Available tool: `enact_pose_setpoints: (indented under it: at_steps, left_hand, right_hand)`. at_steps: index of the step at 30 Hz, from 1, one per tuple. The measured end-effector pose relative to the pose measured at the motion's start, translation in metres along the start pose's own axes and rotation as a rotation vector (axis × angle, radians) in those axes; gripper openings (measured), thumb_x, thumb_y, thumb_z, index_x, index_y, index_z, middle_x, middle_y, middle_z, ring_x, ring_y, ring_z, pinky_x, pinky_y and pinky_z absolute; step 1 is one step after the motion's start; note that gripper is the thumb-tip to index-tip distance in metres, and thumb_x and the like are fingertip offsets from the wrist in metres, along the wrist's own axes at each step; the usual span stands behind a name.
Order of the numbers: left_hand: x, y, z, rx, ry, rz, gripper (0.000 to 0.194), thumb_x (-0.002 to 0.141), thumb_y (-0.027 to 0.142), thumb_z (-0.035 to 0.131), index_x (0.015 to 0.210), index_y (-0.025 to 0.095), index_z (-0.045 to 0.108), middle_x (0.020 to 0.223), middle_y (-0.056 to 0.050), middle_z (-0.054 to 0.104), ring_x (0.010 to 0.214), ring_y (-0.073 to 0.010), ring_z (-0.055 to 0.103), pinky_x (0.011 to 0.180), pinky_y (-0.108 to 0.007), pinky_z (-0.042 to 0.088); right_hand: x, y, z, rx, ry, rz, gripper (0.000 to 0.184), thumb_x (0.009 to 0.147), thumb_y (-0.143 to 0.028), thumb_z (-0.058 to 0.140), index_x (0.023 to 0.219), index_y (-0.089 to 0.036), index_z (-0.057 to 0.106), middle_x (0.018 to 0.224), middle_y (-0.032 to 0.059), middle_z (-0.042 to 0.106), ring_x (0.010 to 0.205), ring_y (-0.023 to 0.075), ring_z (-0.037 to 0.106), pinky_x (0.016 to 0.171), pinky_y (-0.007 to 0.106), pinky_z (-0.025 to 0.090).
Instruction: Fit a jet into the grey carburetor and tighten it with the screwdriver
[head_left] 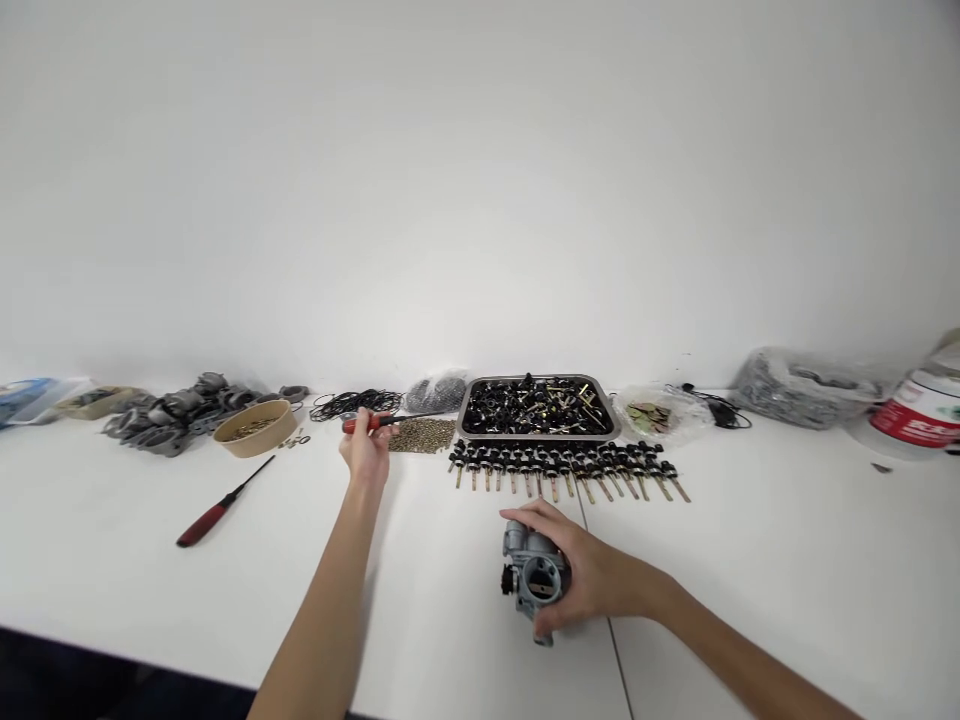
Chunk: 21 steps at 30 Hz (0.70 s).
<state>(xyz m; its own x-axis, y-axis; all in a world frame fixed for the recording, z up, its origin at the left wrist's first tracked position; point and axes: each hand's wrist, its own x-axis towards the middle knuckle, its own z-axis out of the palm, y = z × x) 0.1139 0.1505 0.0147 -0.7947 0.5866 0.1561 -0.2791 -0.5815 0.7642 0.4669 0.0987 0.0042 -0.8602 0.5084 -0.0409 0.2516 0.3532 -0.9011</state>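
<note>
Carburetor [531, 562] clasped by the right hand [579, 572] near the front edge of the table [435, 590]; left hand [366, 452] pinches a screwdriver [390, 419], probably collecting brass bits [422, 436]; next needs steady aim.

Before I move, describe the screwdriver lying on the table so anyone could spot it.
On the white table, find the round tan bowl at left. The loose screwdriver lies in front of it, tip toward the bowl. Unlike the held screwdriver in the left hand, it lies untouched, red-and-black handle showing.

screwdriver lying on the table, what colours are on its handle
The handle is red and black, clearest in head view.
</note>
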Motion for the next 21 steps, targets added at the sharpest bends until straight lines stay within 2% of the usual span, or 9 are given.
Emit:
enact_pose_setpoints:
  at_steps: [2, 5, 10, 21]
  left_hand:
    - [0.0022, 0.0018, -0.0006, 0.067, 0.002, 0.064, 0.031, 0.068, 0.038, 0.071, 0.071, 0.015, 0.05, 0.061, -0.001, 0.065, 0.038, -0.0058, 0.043, 0.046, -0.026, 0.045]
    - [0.0038, 0.0021, -0.0017, 0.113, 0.061, 0.093, 0.027, 0.067, 0.034, 0.067, 0.067, 0.017, 0.047, 0.055, 0.001, 0.063, 0.032, -0.0055, 0.037, 0.038, -0.025, 0.039]
    - [0.0042, 0.0033, -0.0059, 0.172, 0.146, 0.088, 0.022, 0.065, 0.028, 0.063, 0.065, 0.018, 0.044, 0.049, 0.002, 0.059, 0.029, -0.0045, 0.03, 0.032, -0.021, 0.028]
    - [0.0012, -0.0009, -0.0051, 0.237, 0.076, 0.088, 0.023, 0.064, 0.03, 0.065, 0.066, 0.017, 0.047, 0.05, 0.001, 0.06, 0.031, -0.0056, 0.035, 0.033, -0.022, 0.028]
  right_hand:
    - [0.0004, -0.0014, -0.0025, -0.009, -0.017, 0.045, 0.116, 0.047, -0.05, 0.088, 0.147, -0.032, 0.032, 0.145, 0.0076, 0.028, 0.131, 0.0316, 0.036, 0.111, 0.041, 0.035]
    - [-0.0006, -0.0045, -0.0044, -0.009, -0.027, 0.122, 0.119, 0.046, -0.05, 0.088, 0.148, -0.036, 0.029, 0.148, 0.0067, 0.025, 0.135, 0.0338, 0.032, 0.113, 0.044, 0.03]
    - [-0.0025, -0.0062, -0.0026, -0.011, -0.026, 0.114, 0.114, 0.052, -0.052, 0.085, 0.149, -0.034, 0.027, 0.146, 0.0084, 0.031, 0.131, 0.0332, 0.037, 0.109, 0.042, 0.036]
    - [-0.0026, -0.0086, -0.0031, -0.01, -0.05, 0.081, 0.108, 0.058, -0.048, 0.083, 0.149, -0.033, 0.026, 0.14, 0.0076, 0.038, 0.126, 0.0297, 0.042, 0.107, 0.04, 0.039]
